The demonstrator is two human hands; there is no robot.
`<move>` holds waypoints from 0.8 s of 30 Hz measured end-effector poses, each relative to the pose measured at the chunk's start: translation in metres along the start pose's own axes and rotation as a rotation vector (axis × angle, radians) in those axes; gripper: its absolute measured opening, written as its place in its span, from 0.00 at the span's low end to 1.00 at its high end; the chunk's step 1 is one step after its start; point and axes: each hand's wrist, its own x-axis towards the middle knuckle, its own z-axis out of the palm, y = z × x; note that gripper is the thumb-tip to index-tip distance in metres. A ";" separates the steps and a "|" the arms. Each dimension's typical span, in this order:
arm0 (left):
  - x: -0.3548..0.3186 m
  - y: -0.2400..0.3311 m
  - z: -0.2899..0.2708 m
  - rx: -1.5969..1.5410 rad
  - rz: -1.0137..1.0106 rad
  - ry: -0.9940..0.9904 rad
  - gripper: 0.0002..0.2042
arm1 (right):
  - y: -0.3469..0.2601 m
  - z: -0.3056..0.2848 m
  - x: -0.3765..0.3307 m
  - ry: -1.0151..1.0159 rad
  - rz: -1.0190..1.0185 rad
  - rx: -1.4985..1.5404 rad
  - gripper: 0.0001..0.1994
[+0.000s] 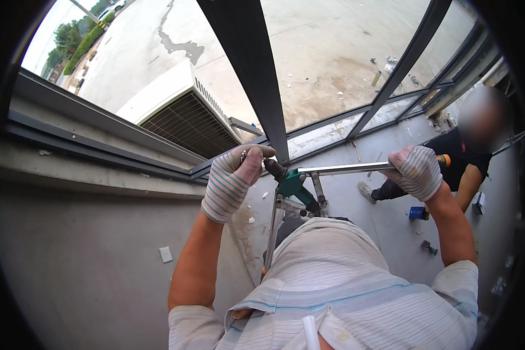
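Note:
A long-arm hand riveter with a green head [293, 186] is in front of my body, its dark nose pointing left toward my left hand. My right hand [417, 171] is wrapped round the end of one silver lever arm [347, 169], whose orange tip [444, 160] sticks out past the fist. The other lever arm [272, 233] runs down beside my body. My left hand [230, 181] is closed by the nose, pinching small shiny metal pieces [243, 156] that look like rivets. Striped knit gloves cover both hands.
Dark window frames [254, 76] stand ahead, with a white outdoor air-conditioner unit [184, 108] beyond them. At right a person [464, 151] in dark clothes bends down. Near them are a blue box [417, 213] and a dark tool [430, 247] on the floor. A wall socket [165, 254] is at left.

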 end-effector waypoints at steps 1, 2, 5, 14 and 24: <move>0.003 0.000 -0.003 -0.019 -0.024 -0.018 0.20 | -0.001 0.001 0.000 -0.002 0.003 -0.026 0.18; 0.006 -0.003 -0.007 -0.019 -0.039 -0.023 0.20 | -0.002 0.001 0.003 -0.005 0.000 -0.016 0.18; 0.012 -0.013 -0.011 -0.018 -0.064 -0.029 0.20 | -0.004 -0.005 0.006 -0.033 0.001 -0.008 0.19; 0.004 -0.009 0.005 -0.010 -0.004 0.110 0.15 | -0.002 -0.002 0.001 -0.009 0.023 0.010 0.19; 0.012 -0.016 0.010 0.044 -0.052 0.143 0.13 | -0.006 0.004 -0.012 0.035 0.028 -0.026 0.18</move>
